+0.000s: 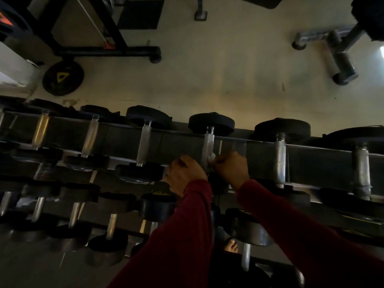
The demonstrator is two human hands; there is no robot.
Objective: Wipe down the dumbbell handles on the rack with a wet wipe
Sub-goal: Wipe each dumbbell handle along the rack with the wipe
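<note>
Pinching the wet wipe (pixel 212 157) against the dumbbell handle (pixel 208 149) on the rack (pixel 311 156), our right hand (pixel 231 169) seems closed; our left hand (pixel 185 173), curled, steadies the end. Loose grip could drop the wipe.

No text can be read; yellow marks on the dumbbell ends (pixel 158 193) are blurred.

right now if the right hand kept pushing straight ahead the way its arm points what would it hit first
Probably the far weight head of the same dumbbell: the right hand holds the wipe against its handle. Depth is hard to judge.
</note>
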